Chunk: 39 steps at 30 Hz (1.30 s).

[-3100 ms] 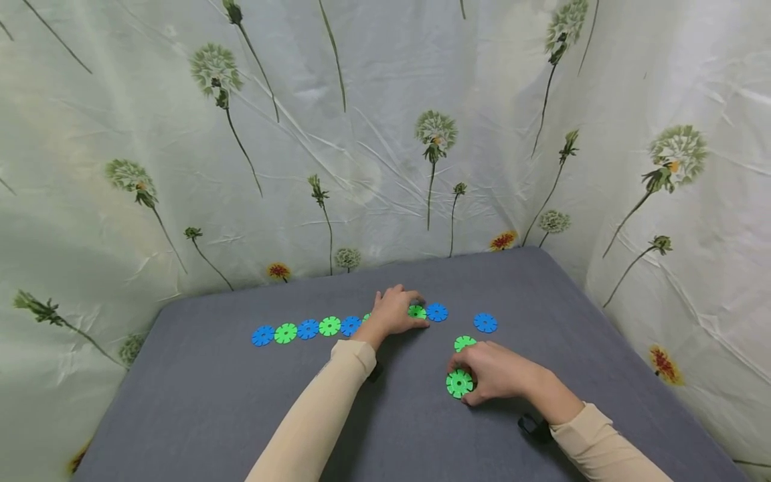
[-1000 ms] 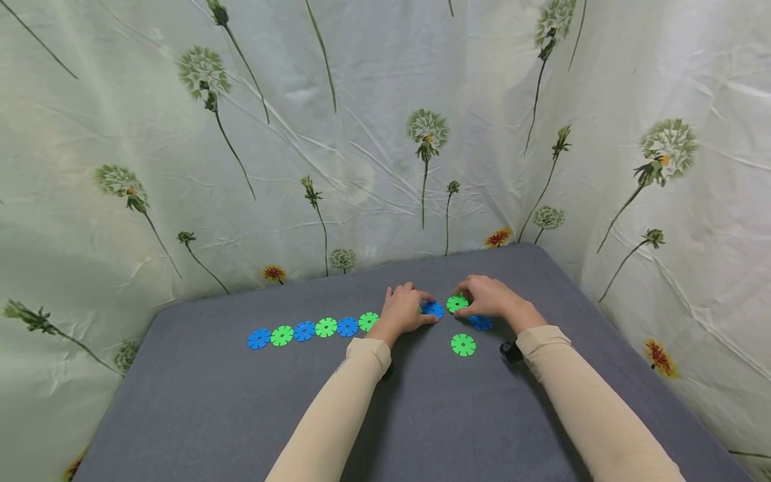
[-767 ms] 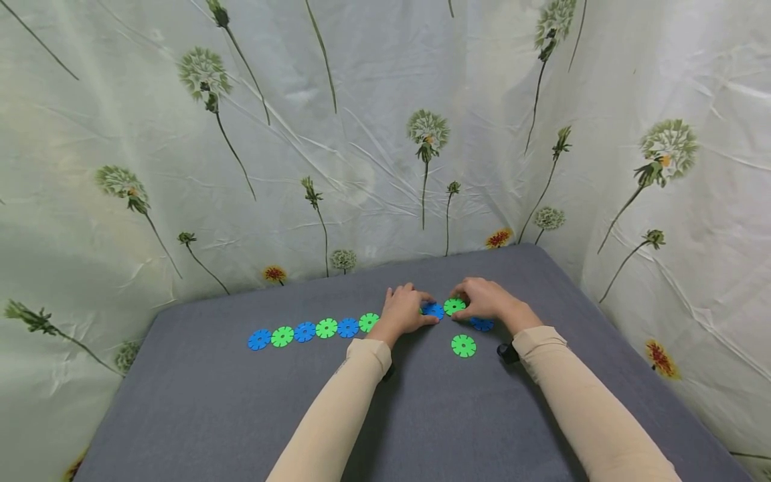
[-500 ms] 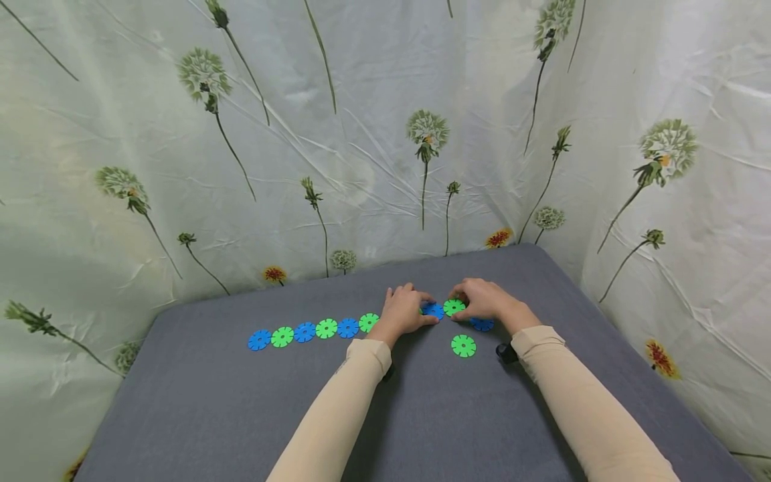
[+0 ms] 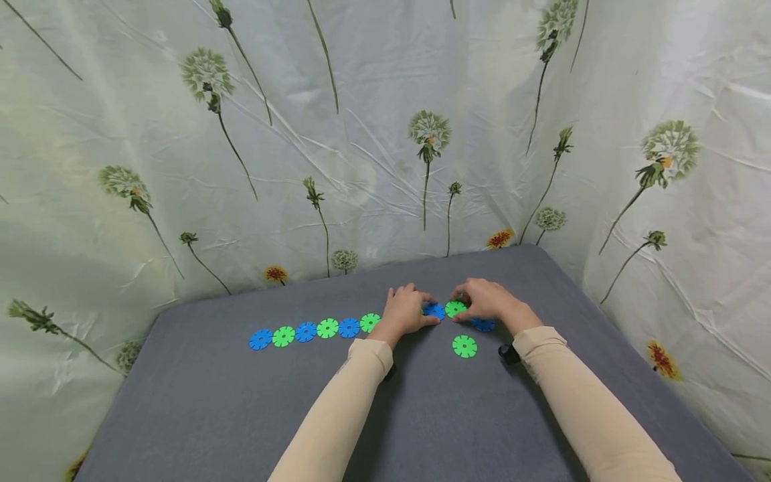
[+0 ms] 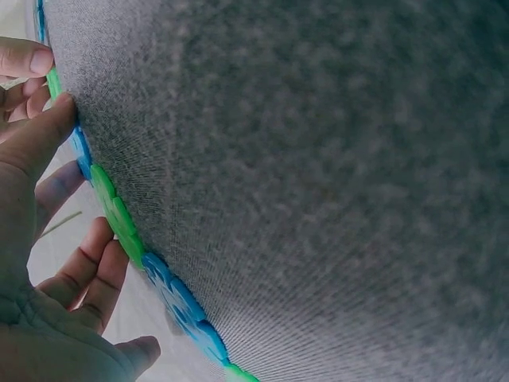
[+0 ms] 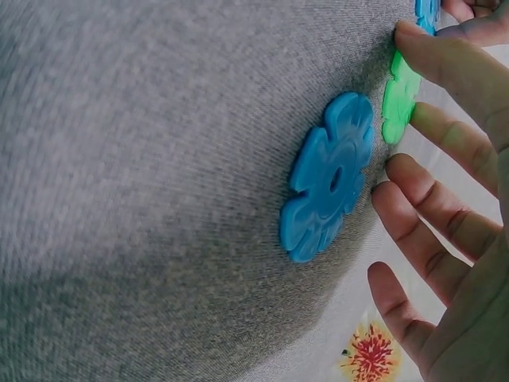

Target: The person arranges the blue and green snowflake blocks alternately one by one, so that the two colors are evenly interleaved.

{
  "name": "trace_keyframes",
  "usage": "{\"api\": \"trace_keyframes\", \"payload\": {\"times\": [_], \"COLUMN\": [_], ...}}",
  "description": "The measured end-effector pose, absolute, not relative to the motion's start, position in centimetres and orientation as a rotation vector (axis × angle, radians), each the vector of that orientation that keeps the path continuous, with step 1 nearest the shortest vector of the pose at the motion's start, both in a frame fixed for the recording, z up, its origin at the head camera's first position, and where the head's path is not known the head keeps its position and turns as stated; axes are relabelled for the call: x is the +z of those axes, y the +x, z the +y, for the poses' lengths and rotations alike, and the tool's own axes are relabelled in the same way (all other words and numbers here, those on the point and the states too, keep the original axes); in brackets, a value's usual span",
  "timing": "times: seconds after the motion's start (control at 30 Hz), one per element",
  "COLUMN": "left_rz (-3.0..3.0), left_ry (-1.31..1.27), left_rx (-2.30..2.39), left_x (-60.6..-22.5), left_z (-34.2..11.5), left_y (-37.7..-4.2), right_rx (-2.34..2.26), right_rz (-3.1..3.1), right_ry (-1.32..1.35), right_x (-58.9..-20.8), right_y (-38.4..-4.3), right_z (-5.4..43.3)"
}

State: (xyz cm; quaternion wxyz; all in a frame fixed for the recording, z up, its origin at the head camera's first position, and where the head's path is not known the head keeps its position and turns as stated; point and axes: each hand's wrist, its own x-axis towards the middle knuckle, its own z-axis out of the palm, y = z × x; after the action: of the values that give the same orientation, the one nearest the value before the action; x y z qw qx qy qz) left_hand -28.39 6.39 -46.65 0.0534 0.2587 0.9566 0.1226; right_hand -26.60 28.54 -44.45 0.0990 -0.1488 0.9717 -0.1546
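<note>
Notched plastic discs, blue and green by turns, lie in a row across the table. My left hand (image 5: pixel 405 311) reaches over the row and hides part of it, its thumb and index finger gripping the blue disc (image 5: pixel 434 312) at the right end. In the left wrist view that blue disc (image 6: pixel 82 151) adjoins a green one (image 6: pixel 115 211). My right hand (image 5: pixel 486 300) pinches another green disc (image 5: pixel 455 308) by its edges, right beside the blue end disc. The right wrist view shows this green disc (image 7: pixel 400 95) between thumb and index finger, other fingers spread.
A loose blue disc (image 5: pixel 483 325) lies partly under my right hand, and a loose green disc (image 5: pixel 464 346) sits nearer me. The row's far left end is a blue disc (image 5: pixel 261 339). The grey table (image 5: pixel 199 402) meets a flower-printed curtain (image 5: pixel 373 154) behind and at right.
From the near side of the table, my right hand has carried the green disc away from me to the row's right end. In the last half second both hands stay nearly still.
</note>
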Motion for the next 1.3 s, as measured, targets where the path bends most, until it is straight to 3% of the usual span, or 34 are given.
{"api": "trace_keyframes", "payload": {"times": [0.97,1.3], "left_rz": [2.863,2.860], "left_ry": [0.767,0.756], "left_rx": [0.431,0.408], "left_x": [-45.9,-45.8], "left_z": [6.4,7.8], "left_y": [-28.2,-27.9], "right_rx": [-0.621,-0.641], "right_rz": [2.820,2.776], "right_ry": [-0.455,-0.431], "right_x": [-44.2,-44.0], "right_y": [-26.6,-24.9], "right_z": [29.6,31.0]}}
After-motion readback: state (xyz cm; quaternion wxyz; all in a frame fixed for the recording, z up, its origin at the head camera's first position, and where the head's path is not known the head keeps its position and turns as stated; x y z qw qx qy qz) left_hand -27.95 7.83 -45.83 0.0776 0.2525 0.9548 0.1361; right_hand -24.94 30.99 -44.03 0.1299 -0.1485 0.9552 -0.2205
